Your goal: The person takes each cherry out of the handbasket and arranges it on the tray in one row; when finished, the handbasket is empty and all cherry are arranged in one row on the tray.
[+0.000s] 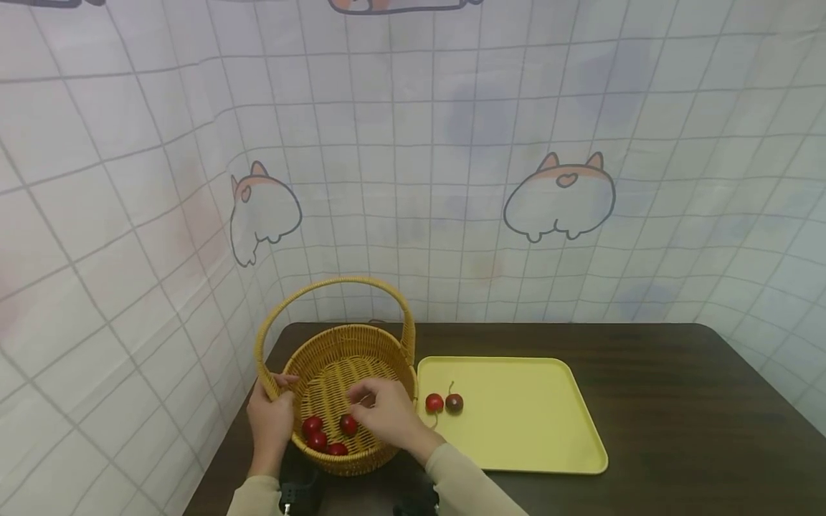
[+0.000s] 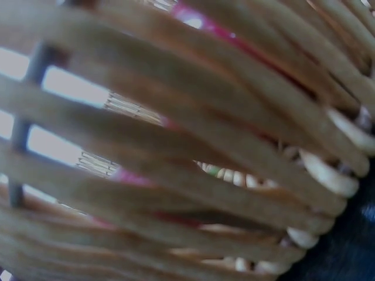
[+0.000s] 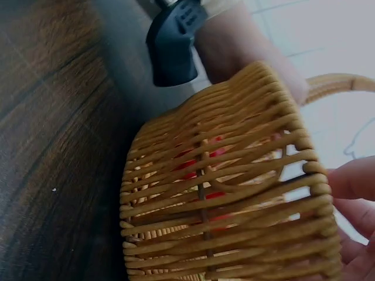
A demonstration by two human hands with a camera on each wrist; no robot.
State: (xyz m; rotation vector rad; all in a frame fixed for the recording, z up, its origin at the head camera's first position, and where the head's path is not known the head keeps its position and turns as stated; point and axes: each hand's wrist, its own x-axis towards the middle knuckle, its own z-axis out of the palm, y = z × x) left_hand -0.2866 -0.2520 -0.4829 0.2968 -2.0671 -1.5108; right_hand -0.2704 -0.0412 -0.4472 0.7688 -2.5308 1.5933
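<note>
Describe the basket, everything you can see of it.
The round, golden-brown basket looks like wicker, loosely woven, with a tall arched handle. It sits mouth up on the dark table, just left of the yellow tray. The left hand grips its left side by the handle; the right hand is over its opening. Red cherries lie in its near part.

Left wrist view: cherries [image 2: 218, 28] blurry behind basket [image 2: 176, 88]
</note>
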